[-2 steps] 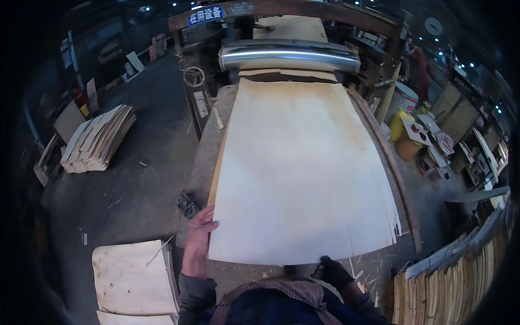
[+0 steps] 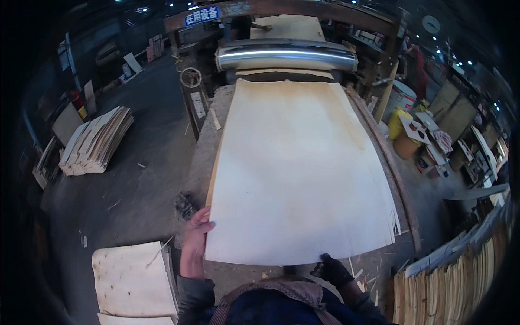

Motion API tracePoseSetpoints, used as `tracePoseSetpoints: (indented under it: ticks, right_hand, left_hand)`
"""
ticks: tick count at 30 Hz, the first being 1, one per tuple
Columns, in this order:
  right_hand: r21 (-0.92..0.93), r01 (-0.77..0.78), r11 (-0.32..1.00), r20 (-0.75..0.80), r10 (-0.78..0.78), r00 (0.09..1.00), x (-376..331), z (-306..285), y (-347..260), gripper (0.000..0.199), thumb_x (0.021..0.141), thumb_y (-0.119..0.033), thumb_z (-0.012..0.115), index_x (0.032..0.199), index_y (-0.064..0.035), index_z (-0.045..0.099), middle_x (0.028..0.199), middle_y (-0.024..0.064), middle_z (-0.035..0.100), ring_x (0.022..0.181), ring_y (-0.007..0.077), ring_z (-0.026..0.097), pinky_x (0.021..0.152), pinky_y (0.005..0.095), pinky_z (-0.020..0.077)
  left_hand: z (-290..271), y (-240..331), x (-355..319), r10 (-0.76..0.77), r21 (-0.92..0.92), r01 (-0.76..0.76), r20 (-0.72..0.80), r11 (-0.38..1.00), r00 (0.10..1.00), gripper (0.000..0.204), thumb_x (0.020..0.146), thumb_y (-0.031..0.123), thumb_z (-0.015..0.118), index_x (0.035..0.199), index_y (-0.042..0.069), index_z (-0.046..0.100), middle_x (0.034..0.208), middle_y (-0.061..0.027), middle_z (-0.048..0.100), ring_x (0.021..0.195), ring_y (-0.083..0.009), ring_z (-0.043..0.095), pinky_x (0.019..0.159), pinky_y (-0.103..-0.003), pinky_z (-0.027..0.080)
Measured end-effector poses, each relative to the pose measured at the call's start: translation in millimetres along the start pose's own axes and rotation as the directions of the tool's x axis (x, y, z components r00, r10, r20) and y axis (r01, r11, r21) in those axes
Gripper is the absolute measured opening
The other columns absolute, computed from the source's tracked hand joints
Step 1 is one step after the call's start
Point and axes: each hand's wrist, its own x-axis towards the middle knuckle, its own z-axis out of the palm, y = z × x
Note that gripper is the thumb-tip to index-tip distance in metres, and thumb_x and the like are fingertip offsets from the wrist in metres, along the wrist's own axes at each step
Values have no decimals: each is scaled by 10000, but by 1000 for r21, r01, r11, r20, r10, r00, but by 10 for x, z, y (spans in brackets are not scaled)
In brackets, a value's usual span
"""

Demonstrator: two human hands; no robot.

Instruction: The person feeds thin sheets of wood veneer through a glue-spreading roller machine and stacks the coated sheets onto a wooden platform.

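Observation:
A large pale wood veneer sheet point(image 2: 303, 179) lies on the worktable in front of me, with another sheet's tan edge showing beneath its left side. My bare left hand point(image 2: 198, 230) pinches the sheet's left edge near its front corner, thumb on top and fingers partly hidden below. At the near edge, right of the middle, my right hand point(image 2: 332, 271) in a black glove is closed on the border with its fingers bent. Beyond the sheet's far end is a shiny metal roller point(image 2: 287, 57), with a strip of veneer point(image 2: 287, 73) just below it.
Veneer stacks stand at the lower left point(image 2: 132, 279) and farther left point(image 2: 97, 141). Upright veneers point(image 2: 455, 281) line the lower right. A rusty rail point(image 2: 387, 170) runs along the table's right side. Buckets point(image 2: 403, 97) and clutter stand beyond it. A gloved hand shows behind the roller.
The whole view has shifted slightly to the left. Slightly less of the veneer strip shows in front of the roller. Both hands keep their places on the sheet.

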Motion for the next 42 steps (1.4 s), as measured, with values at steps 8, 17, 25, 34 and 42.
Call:
tracePoseSetpoints:
  ticks: [8,17,25,34,42]
  right_hand:
    - [-296,162,941,-26,-177,984,1056,162,-392,249,841,-310,571,867,-62,560,694,59,568,613,182,583,660,326,519]
    - [431,113,895,429,-314,847,2777,576,-1250,287,874,-232,468,1050,-12,523,1107,204,529,1042,379,494,900,533,404]
    - [-67,101,993,232,-83,969,2265,520,-704,290,831,-165,556,1097,-64,497,1084,149,561,1008,320,542,886,476,432]
    - [-248,55,967,213,-1,977,1058,55,67,328,883,-189,468,1144,9,477,1100,148,551,1004,251,543,889,365,430]
    - [-25,-130,991,56,131,990,477,-276,5,373,880,-345,467,1047,-20,543,920,122,612,884,280,577,846,466,437]
  left_hand:
    - [-922,-773,535,134,761,80,-215,644,967,556,750,28,556,1263,-35,352,1105,-206,546,981,-278,564,827,-336,447]
    - [-561,-1725,189,108,972,233,-236,40,966,798,670,275,691,1302,7,284,1361,-227,229,1231,-364,279,982,-464,280]
    - [-781,-1765,182,145,957,201,-233,210,961,747,623,245,720,1260,38,388,1328,-201,271,1207,-356,303,971,-458,299]
    - [-711,-1046,470,118,714,-5,-108,701,987,360,678,23,642,1029,-33,587,951,-125,599,873,-198,555,796,-287,437]
    - [-364,-344,419,61,278,-48,-37,959,997,295,740,-84,549,1016,7,599,886,-25,606,756,-81,543,694,-213,438]
